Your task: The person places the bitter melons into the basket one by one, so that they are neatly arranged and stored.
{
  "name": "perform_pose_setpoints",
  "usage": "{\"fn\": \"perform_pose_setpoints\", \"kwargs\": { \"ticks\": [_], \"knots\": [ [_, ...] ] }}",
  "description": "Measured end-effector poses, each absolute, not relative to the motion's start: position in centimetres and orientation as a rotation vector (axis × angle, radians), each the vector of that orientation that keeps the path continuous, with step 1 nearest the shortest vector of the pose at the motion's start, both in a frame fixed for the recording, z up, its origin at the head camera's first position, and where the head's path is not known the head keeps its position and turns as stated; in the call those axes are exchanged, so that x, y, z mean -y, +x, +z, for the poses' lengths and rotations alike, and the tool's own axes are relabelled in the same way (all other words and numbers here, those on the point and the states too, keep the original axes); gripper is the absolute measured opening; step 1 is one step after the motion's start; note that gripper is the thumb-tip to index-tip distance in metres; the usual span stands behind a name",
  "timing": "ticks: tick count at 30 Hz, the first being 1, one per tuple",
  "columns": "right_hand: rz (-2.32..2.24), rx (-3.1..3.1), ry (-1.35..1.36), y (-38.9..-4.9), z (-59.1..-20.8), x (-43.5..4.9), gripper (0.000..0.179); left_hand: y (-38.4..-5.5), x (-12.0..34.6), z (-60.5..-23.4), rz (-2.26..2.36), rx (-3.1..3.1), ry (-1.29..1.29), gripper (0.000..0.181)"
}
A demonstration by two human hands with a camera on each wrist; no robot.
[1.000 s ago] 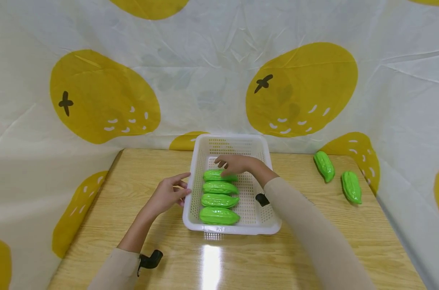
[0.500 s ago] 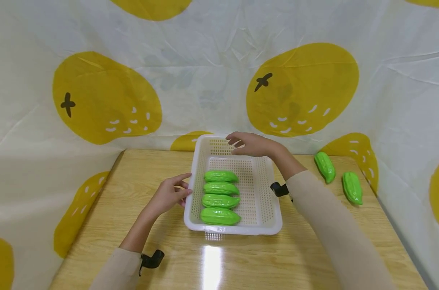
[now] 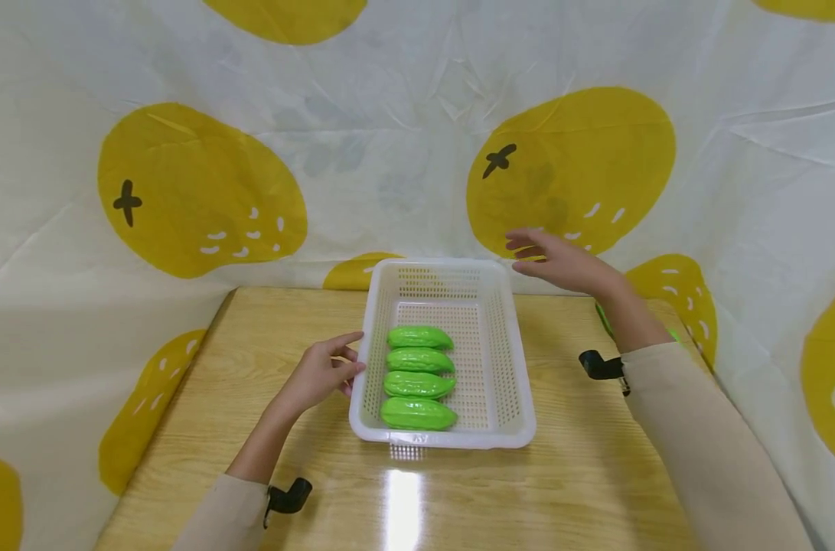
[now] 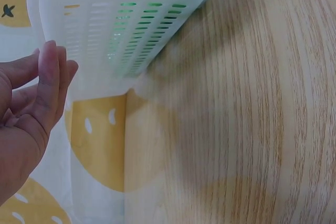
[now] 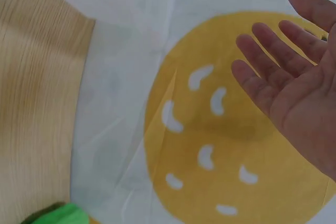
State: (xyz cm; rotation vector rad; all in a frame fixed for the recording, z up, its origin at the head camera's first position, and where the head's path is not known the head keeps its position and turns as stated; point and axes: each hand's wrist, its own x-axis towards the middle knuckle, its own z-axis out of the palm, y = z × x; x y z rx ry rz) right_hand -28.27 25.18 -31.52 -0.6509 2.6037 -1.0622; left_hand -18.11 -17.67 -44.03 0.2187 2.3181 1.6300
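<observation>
Several glossy green, ridged vegetables with pointed tips, like toy bitter melons [image 3: 419, 414], lie in a row along the left side of a white perforated basket [image 3: 451, 439]. My left hand [image 3: 321, 371] rests at the basket's left rim, its fingers loosely extended; in the left wrist view the fingers [image 4: 50, 77] lie right by the rim. My right hand [image 3: 562, 262] hangs in the air beyond the basket's back right corner, holding nothing. Its fingers [image 5: 262, 72] are spread and slightly bent in the right wrist view.
More green vegetables [image 3: 603, 318] lie at the table's back right, mostly hidden behind the right forearm; a green end [image 5: 63, 215] shows in the right wrist view. A white cloth with yellow fruit prints [image 3: 389, 168] hangs behind the wooden table [image 3: 279, 306] and along its sides.
My right hand has risen from the farthest vegetable in the basket, empty, and moved right past the basket's back right corner. The left hand and the basket have stayed put.
</observation>
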Motion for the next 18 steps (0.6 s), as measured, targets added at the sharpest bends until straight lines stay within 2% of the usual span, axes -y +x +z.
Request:
{"fn": "perform_pose_setpoints", "kwargs": {
  "ticks": [10,18],
  "knots": [
    [-1.151,-2.701,-0.414,-26.8,-33.3,-32.1,0.061,-18.2,17.6,-44.4,1.623,-2.325,0.224,0.059],
    [-1.15,-2.799,-0.233,-26.3,-36.4,-36.6,0.068,-18.2,17.6,-44.3,1.622,-2.328,0.212,0.059]
  ]
}}
